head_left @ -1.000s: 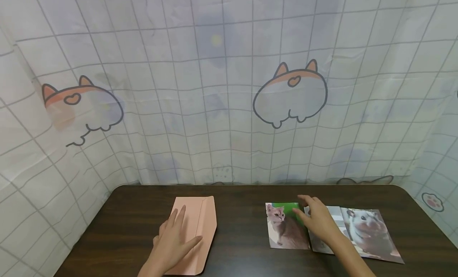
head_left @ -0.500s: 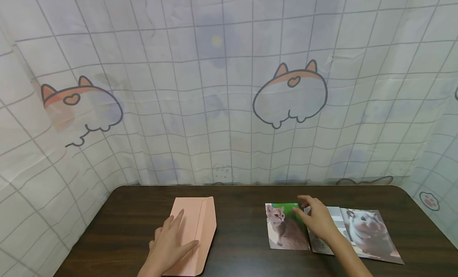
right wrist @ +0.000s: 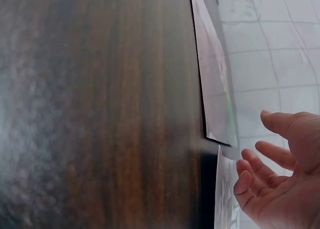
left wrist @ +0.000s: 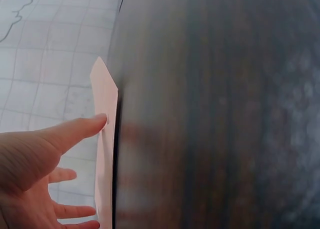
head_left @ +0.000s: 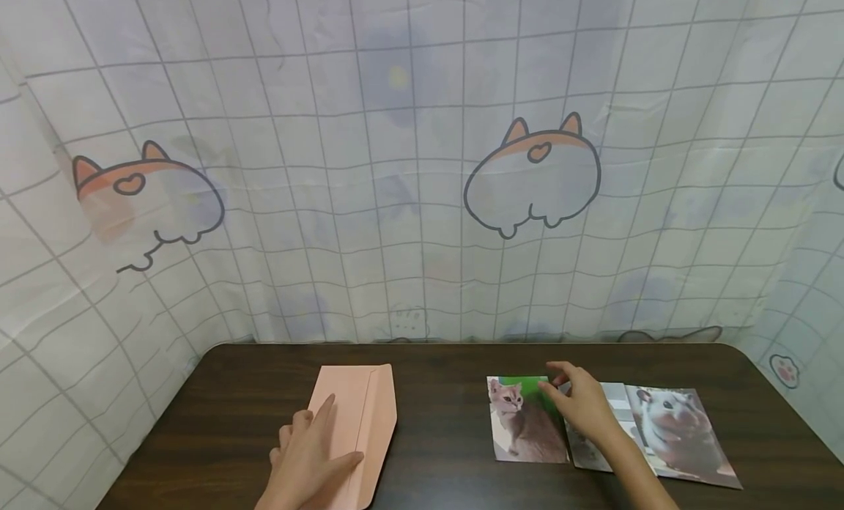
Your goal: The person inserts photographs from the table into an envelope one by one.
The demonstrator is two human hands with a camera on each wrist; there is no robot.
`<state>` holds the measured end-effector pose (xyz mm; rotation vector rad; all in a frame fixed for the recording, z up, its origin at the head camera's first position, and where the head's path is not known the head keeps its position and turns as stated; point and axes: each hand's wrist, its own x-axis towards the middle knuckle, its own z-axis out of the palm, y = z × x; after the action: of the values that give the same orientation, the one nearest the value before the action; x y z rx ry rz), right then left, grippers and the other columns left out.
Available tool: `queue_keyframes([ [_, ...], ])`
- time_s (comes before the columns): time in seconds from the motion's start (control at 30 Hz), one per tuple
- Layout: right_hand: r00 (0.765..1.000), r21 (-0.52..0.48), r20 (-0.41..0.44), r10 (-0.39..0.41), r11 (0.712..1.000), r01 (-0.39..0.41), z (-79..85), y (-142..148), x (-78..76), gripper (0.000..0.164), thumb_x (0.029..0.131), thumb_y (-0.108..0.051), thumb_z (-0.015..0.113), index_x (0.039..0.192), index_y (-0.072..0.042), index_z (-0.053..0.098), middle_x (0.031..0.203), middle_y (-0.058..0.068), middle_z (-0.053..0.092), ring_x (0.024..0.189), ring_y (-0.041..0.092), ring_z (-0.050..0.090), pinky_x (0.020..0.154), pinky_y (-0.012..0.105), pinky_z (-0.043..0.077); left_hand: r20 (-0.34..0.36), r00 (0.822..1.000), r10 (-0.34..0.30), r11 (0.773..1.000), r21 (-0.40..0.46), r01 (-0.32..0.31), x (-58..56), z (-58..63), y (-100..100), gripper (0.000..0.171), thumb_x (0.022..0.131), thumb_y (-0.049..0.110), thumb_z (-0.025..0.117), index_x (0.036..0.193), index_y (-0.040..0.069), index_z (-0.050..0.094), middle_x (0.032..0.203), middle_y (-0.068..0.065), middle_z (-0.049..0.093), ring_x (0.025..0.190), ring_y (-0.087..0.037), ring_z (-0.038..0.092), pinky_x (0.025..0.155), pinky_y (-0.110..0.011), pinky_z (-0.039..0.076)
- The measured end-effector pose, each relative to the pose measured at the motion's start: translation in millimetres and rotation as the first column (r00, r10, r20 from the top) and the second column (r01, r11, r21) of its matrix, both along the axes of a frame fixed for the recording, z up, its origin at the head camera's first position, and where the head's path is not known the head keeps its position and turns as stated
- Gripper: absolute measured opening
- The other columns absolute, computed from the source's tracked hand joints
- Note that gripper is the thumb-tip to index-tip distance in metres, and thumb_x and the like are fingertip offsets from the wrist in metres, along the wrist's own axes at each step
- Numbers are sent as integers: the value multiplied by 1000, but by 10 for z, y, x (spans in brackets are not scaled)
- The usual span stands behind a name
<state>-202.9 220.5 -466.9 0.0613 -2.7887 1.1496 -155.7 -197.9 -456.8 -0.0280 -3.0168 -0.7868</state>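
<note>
A pink envelope (head_left: 346, 393) lies on the left of the table, its pointed flap side facing right. My left hand (head_left: 303, 451) is over its near left part, fingers spread and thumb reaching across toward the flap seam. In the left wrist view the thumb tip overlaps the envelope (left wrist: 104, 89). To the right lies a card with a cat picture (head_left: 527, 426). Beside it my right hand (head_left: 583, 404) hovers with loosely bent fingers, partly hiding a pale grey card (head_left: 616, 396). The right wrist view has nothing between the thumb and fingers of the right hand (right wrist: 290, 174).
A card with a hamster picture (head_left: 682, 429) lies right of the pale card, edges meeting or overlapping. The dark wooden table (head_left: 442, 422) has rounded far corners. A white grid-patterned curtain (head_left: 395, 202) with cartoon drawings hangs behind it and along both sides.
My left hand has drawn back a little toward me over the envelope, its fingers bending slightly more. The right hand and the cards have stayed nearly where they were.
</note>
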Motion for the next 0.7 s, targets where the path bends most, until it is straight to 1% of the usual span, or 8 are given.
queue_keyframes([
  [0.13,1000,-10,5,-3,1000,3,-19,6,-9,46,100,-15,72,136,12,60,99,14,66,73,17,56,62,31,46,8,1000,8,1000,-12,-8,-9,-15,-12,104,74,47,93,158,8,45,139,-33,46,126,-57,42,87,-68,39],
  [0.3,1000,-36,18,-2,999,3,-43,9,-17,46,100,-15,72,136,12,60,99,13,66,73,17,56,60,30,46,55,998,24,999,-34,-22,-37,-15,-4,109,73,53,93,158,7,43,139,-38,43,126,-59,41,87,-69,39],
  [0.47,1000,-48,31,-2,999,3,-57,11,-25,46,101,-15,72,136,12,60,98,12,65,69,17,53,57,28,44,78,996,36,997,-64,-31,-49,-32,-8,111,72,56,92,157,3,43,135,-42,43,119,-58,42,86,-68,39],
  [0.57,999,-43,36,-4,999,5,-64,20,-38,46,101,-15,71,135,12,60,96,11,64,67,16,51,56,28,42,103,994,38,997,-68,-31,-54,-46,-18,114,73,58,91,157,0,41,137,-43,41,118,-59,41,86,-69,38],
  [0.7,999,-38,44,-4,999,6,-68,29,-48,46,101,-16,71,135,13,60,95,10,63,63,14,49,54,27,41,109,993,41,996,-78,-32,-46,-57,-9,117,73,61,90,158,-2,40,140,-43,39,120,-60,40,87,-69,38],
])
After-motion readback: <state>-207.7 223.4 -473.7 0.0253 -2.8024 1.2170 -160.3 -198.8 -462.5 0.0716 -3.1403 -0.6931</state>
